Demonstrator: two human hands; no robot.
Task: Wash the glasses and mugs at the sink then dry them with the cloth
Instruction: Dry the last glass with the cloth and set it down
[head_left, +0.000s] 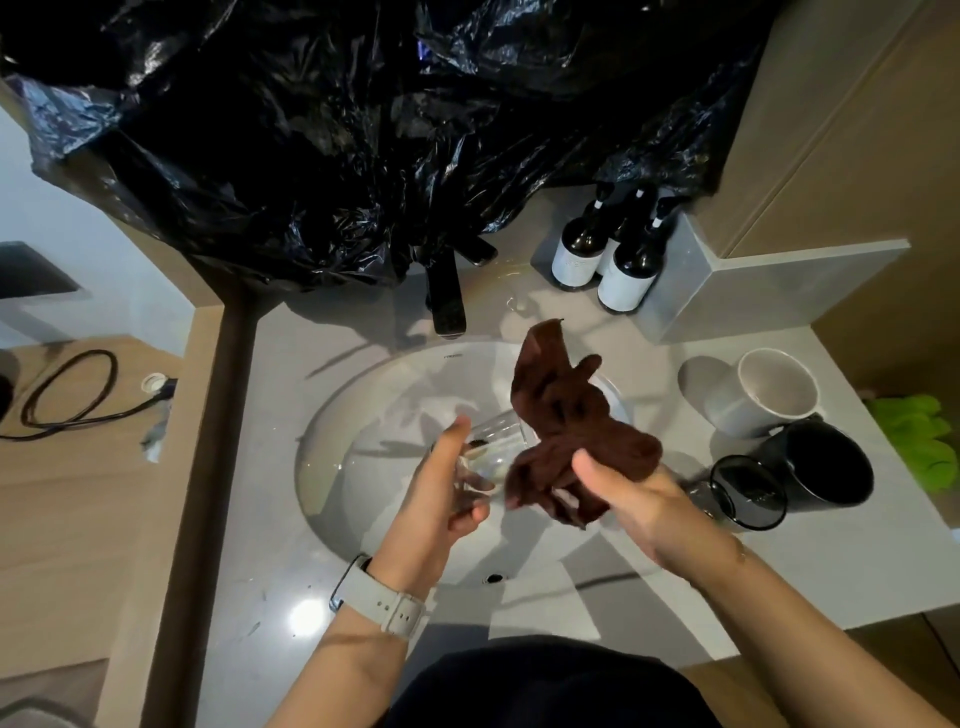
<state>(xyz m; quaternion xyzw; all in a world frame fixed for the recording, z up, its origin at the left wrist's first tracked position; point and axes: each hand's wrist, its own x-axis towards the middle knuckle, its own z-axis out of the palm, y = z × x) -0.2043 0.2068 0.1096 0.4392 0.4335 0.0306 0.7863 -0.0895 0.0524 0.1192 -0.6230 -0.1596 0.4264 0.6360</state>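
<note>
1. The left hand (447, 483), just left of frame centre, has its fingers and thumb curled round a clear glass (493, 441) and holds it tilted over the sink basin (332, 415).
2. The right hand (631, 499), just right of centre, grips a bunched brown cloth (566, 421); the cloth rises above the fist and overlaps the glass's rim side, touching it.
3. The black faucet (445, 301) stands at the basin's upper edge, well apart from both hands.
4. On the counter (831, 561) right of the basin, a white mug (769, 395) lies tipped, a black mug (821, 462) sits just below it, and a dark-tinted glass (743, 496) lies just beside the right hand's wrist side.
5. Three dark pump bottles (608, 249) cluster at the upper right, against a grey ledge (753, 291).
6. Black plastic sheeting (363, 130) hangs across the top of the frame, its lower edge reaching the faucet's base.
7. Bare counter shows along the basin's lower edge and lower left.
8. A green cloth (919, 436) lies at the right edge.
</note>
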